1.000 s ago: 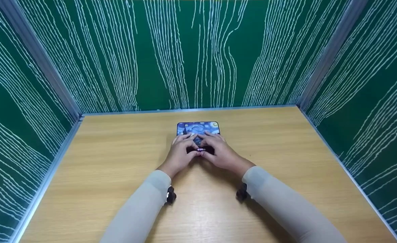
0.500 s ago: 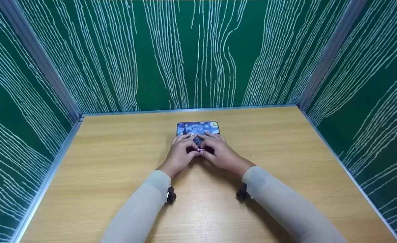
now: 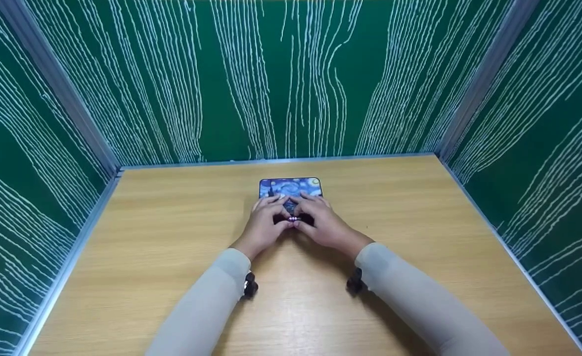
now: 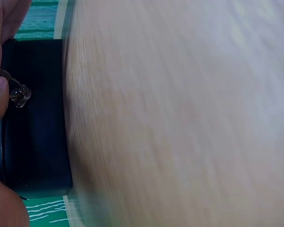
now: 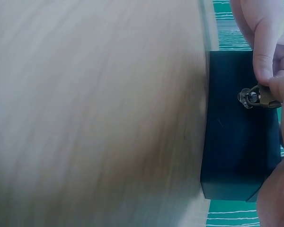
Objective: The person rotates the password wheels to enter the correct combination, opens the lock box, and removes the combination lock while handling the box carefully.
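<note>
A box (image 3: pixel 291 187) with a swirling blue night-sky picture on its lid stands on the table; the wrist views show its dark front side (image 5: pixel 234 146). A metal clasp (image 5: pixel 246 98) sits on that side, and the shackle of a small brass-coloured padlock (image 5: pixel 269 97) hooks through it. My left hand (image 3: pixel 263 225) pinches the padlock between thumb and fingers from the left. From the right, my right hand (image 3: pixel 326 226) grips it too, thumbtips nearly meeting. Other fingers of both hands rest over the lid's near part. Most of the padlock's body is hidden by the fingers.
The wooden table (image 3: pixel 172 237) spreads around the box on all sides. Green walls (image 3: pixel 291 99) with white wavy lines rise behind and at both sides, joined by grey metal posts (image 3: pixel 478 84). A dark wrist camera (image 3: pixel 250 286) sits on each sleeve.
Both hands keep their hold at the front of the box. The padlock between the fingertips shifts and tilts very slightly; the box has not visibly moved.
</note>
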Motion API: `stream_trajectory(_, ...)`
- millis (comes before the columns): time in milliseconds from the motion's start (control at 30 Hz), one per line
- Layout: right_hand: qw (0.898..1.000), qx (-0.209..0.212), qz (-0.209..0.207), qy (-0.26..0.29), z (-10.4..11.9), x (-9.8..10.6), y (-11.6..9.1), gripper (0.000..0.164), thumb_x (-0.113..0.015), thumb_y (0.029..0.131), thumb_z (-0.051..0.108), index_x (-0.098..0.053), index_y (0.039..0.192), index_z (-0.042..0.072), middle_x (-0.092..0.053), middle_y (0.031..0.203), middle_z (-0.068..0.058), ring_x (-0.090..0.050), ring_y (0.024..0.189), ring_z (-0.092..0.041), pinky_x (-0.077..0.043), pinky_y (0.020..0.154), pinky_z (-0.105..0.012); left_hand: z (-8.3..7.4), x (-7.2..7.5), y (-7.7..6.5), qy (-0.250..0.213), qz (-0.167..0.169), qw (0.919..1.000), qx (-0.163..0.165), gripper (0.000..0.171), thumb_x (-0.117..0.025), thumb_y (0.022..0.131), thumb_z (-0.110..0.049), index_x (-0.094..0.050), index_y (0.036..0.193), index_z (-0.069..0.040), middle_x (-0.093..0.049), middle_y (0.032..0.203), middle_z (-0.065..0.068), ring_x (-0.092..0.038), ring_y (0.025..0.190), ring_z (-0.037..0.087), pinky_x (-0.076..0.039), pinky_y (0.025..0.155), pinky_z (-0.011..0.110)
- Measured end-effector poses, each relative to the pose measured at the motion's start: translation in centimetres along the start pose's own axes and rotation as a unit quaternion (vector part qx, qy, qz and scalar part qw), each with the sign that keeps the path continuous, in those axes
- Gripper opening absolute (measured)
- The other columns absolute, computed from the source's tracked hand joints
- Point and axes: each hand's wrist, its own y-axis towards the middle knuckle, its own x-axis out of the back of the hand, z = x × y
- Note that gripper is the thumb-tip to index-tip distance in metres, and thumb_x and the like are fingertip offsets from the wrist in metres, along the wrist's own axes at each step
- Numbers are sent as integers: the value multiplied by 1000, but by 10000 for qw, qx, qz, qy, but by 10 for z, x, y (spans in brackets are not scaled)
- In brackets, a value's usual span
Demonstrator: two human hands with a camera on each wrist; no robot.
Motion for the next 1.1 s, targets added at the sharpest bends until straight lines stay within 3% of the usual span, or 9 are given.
stream_trajectory(333,10000,33,-22,-18,0,0,1,13,-75,110,20,-72,119,11,-55,175,-9,-40,170,-45,-16,142,-73,0,0,0,15,37,9999,101,9,-87,102,-28,-81,100,-21,-58,172,-4,-44,168,29,-22,144,60)
stream_trajectory(567,9998,55,-22,-175,0,-1,2,17,-73,112,27,-73,121,13,-57,174,-8,-40,170,-44,-18,142,-71,1,0,1,50,-42,9997,-256,13,-87,100,-26,-81,101,-14,-61,170,3,-49,166,31,-18,145,58)
stream_trajectory(767,9996,-157,-23,-231,2,-3,2,17,-73,112,31,-75,121,16,-56,175,-4,-39,171,-40,-16,142,-71,0,0,0,-26,-25,10000,-81,10,-87,102,-25,-81,101,-17,-59,171,0,-47,167,30,-18,145,60)
stream_trajectory(1100,9999,-138,-75,71,-1,-2,1,20,-78,109,27,-73,123,14,-57,175,-4,-39,171,-42,-18,141,-73,1,0,0,-71,-60,9999,-140,10,-88,100,-23,-81,101,-16,-61,170,2,-48,166,32,-19,144,61)
